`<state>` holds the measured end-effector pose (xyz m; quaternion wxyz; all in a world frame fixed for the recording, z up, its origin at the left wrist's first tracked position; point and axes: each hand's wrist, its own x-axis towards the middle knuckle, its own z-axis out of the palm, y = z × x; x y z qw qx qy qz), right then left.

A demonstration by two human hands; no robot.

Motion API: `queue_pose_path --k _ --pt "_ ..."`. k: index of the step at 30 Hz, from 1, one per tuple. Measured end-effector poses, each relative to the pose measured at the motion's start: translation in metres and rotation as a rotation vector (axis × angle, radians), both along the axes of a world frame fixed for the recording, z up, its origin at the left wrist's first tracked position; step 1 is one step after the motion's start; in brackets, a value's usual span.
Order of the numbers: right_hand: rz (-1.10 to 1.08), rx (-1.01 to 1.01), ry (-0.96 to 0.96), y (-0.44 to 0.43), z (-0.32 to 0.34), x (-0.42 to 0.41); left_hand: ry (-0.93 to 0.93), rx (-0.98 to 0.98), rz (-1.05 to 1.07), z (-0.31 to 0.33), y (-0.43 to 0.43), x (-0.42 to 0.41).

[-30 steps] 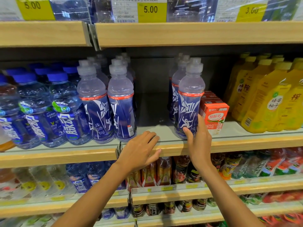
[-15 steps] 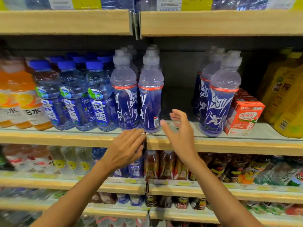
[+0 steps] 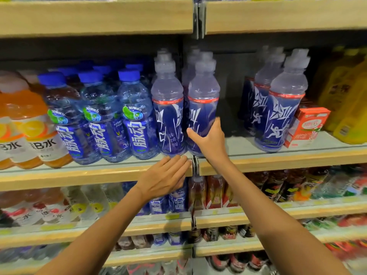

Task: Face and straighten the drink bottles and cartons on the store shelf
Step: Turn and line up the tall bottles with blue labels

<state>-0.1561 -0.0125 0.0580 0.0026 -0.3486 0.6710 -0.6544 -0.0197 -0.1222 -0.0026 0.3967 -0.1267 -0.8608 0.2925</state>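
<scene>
- Clear plastic drink bottle with a dark blue label and a pale sport cap stands upright at the front edge of the wood-trimmed store shelf, just right of the metal joint between two shelf sections.
- The right hand grips this bottle low down, with the thumb on its left side and the fingers curled round its right side.
- A matching blue-label bottle stands just beside it on the left, and the two nearly touch.
- The left hand is flat, fingers straight and together, and holds nothing. It lies against the shelf's front edge below the matching bottle; whether it touches the edge cannot be told.
- Further left along the front edge stand three clear bottles with blue caps, then orange drink bottles at the left end.
- Well apart to the right stands a pair of blue-label bottles, with a red and white carton just beside them and yellow bottles at the right end.
- Lower shelves hold more bottles, which are blurred.
</scene>
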Motion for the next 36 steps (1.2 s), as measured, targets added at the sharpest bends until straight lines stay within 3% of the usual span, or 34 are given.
queue_pose_path --k 5,7,9,13,16,28,33,36 --pt "-0.070 0.028 -0.004 0.022 0.009 -0.001 -0.058 0.104 -0.032 0.010 0.009 0.003" --pt "-0.036 0.046 -0.033 0.035 0.012 0.000 -0.098 0.285 -0.047 0.020 0.018 0.005" --pt "0.027 0.055 -0.063 0.049 0.017 0.005 -0.051 0.648 -0.071 0.035 0.033 0.007" --pt "0.134 0.059 -0.082 0.073 0.018 0.024 0.110 1.555 -0.264 0.095 0.060 -0.006" --pt "0.210 0.109 -0.075 0.086 0.012 0.041 0.055 1.860 -0.471 0.139 0.080 -0.023" --pt "0.376 0.080 -0.143 0.096 -0.006 0.054 0.028 2.157 -0.572 0.150 0.103 -0.032" --pt "0.841 0.120 -0.432 0.105 0.004 0.033 -0.437 2.421 -1.150 0.151 0.087 -0.034" --pt "1.083 0.164 -0.490 0.106 0.002 0.033 -0.670 2.414 -1.416 0.148 0.084 -0.039"
